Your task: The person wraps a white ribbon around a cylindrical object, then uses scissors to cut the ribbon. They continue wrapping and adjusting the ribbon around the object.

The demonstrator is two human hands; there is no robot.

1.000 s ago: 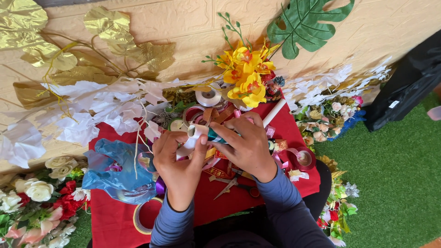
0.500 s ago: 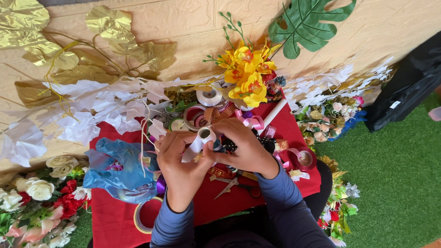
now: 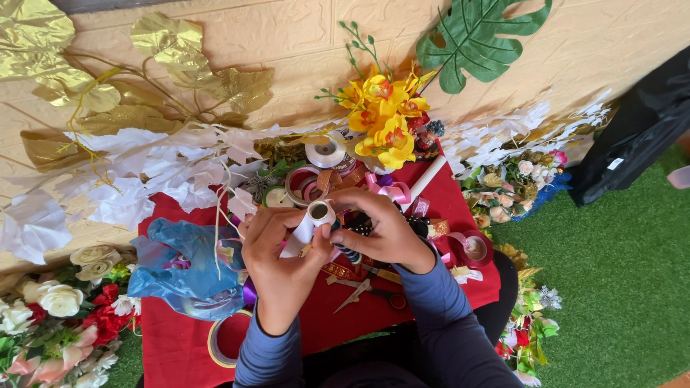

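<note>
White ribbon on a roll (image 3: pixel 310 224) sits gripped in my left hand (image 3: pixel 277 251), over the middle of the red cloth (image 3: pixel 180 345). My right hand (image 3: pixel 384 230) is closed on a striped stick (image 3: pixel 348 251) just beside it. To work neatly I judge I should keep the roll steady and the ribbon taut. My fingers hide the ribbon's free end; the scissors (image 3: pixel 366 287) near the front edge are partly covered.

Both hands meet at chest height, left hand (image 3: pixel 277 248) and right hand (image 3: pixel 384 230) with fingers curled inward.
</note>
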